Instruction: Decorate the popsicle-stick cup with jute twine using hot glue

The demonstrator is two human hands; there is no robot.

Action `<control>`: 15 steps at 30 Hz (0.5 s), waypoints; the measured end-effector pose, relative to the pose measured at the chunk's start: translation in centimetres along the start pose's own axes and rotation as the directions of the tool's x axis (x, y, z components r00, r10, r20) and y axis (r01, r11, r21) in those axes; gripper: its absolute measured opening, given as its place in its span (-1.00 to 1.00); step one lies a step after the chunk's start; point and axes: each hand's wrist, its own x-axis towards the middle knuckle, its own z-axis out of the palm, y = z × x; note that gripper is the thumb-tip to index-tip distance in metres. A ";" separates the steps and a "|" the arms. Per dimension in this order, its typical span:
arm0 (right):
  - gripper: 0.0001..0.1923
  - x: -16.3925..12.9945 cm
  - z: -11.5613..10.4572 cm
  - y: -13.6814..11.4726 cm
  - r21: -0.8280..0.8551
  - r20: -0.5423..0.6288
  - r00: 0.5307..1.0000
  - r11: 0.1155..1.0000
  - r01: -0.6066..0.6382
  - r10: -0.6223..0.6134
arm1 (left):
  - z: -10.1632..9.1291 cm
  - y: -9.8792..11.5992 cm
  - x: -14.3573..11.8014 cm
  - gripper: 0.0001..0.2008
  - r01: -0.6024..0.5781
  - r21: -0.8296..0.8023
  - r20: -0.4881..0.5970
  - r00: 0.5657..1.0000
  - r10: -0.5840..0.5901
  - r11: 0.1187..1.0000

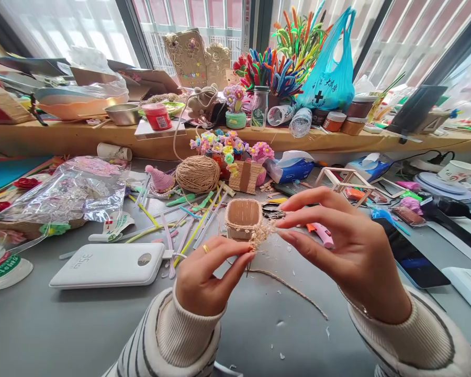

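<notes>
My left hand (210,272) pinches the base of a small frayed tuft of twine (264,234) between thumb and fingertips. Over the tuft's right side, my right hand (337,246) has its fingers spread, the thumb and fingertips apart and close to the loose fibres. Just behind the tuft stands a small brown basket (243,213) with a twine-trimmed rim. A length of twine (294,291) runs across the grey table from below my left hand toward the right. Scissors (272,210) lie behind the fingers, partly hidden.
Left of my hands lies a white power bank (108,265) with a cable. Behind the basket are a ball of twine (197,174), colourful stems and fluffy flowers (230,149). A glue gun (322,235) and a phone (410,256) lie at right. A crowded shelf (113,139) spans the back.
</notes>
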 end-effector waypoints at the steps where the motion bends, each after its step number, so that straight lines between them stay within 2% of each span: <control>1: -0.94 0.1 -0.1 0.0 -0.010 0.012 1.000 1.000 0.000 0.000 | 0.0 0.0 -0.1 -0.86 -0.016 0.023 0.004 1.000 0.016 1.000; 4: -0.92 0.1 -0.4 -0.2 -0.037 0.053 0.999 0.999 0.004 -0.002 | 0.0 -0.2 -0.5 -0.82 -0.046 0.086 -0.010 0.999 0.047 0.995; 9: -0.91 -0.1 -0.6 -0.2 -0.051 0.058 0.998 0.999 -0.003 0.006 | 0.4 0.1 -0.5 -0.87 -0.095 0.215 -0.084 0.990 0.115 0.972; 15: -0.90 0.1 -0.1 0.2 0.097 0.127 0.985 0.987 -0.129 0.116 | 0.4 0.6 0.0 -0.92 -0.175 0.405 -0.098 0.968 0.233 0.898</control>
